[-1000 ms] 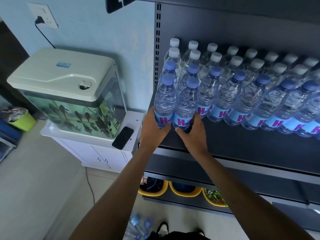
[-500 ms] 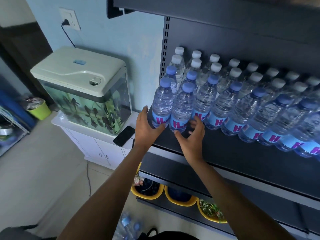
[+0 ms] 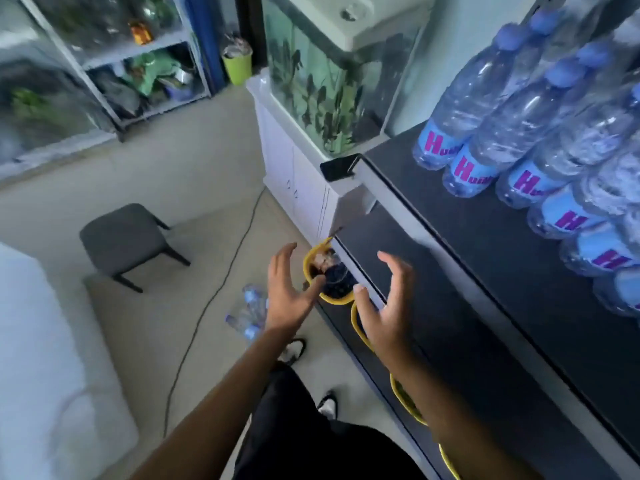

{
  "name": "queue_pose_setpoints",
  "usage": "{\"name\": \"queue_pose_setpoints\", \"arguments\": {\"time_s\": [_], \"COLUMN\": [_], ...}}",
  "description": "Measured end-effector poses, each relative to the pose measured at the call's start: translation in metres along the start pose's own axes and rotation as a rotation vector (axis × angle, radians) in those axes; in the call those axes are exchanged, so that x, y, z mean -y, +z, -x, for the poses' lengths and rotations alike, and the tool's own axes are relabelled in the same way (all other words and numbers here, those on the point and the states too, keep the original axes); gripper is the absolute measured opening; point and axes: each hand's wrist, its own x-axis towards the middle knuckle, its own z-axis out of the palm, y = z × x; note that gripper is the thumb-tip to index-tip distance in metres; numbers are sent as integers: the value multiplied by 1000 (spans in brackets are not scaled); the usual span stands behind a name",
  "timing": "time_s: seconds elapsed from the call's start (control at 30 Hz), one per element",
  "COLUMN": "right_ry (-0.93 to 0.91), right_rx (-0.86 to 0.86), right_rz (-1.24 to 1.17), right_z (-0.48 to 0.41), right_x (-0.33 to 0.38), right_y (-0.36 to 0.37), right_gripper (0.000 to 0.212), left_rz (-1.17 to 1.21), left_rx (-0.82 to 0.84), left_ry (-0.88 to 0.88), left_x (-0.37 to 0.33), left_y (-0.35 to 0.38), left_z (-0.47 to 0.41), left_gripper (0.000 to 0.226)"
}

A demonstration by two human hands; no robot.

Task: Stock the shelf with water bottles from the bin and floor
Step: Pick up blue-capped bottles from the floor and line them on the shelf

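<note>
Bottles (image 3: 464, 98), blue labels (image 3: 434, 147), pink "H", left hand (image 3: 287, 301), right hand (image 3: 388, 315), both empty

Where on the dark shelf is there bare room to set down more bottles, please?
The bare front strip of the shelf, between its front edge and the bottles, is free. Behind that strip it is crowded: the bottles stand packed together.
</note>
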Motion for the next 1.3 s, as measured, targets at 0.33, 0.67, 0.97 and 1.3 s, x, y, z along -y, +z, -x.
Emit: {"name": "queue_pose_setpoints", "arguments": {"time_s": [0.33,0.67,0.97,1.3], "right_ry": [129,210,574,998], "right_rx": [605,894,950,405], "right_rz": [31,204,324,-61], "right_z": [138,226,287,324], "right_x": [-86,-226,-383,-478], "right_y": [91,255,457,576], "right_gripper": [48,57,76,86], "left_rz": [-51,-59,-36,133], "left_rx": [-191,-220,-158,-271], "left_ry": [-511,-852,-1016,-1283], "left_x": [177,375,590,749], "left_y": [-22,4,72,132], "left_z": [127,123,75,7], "left_gripper": [74,86,81,89]}}
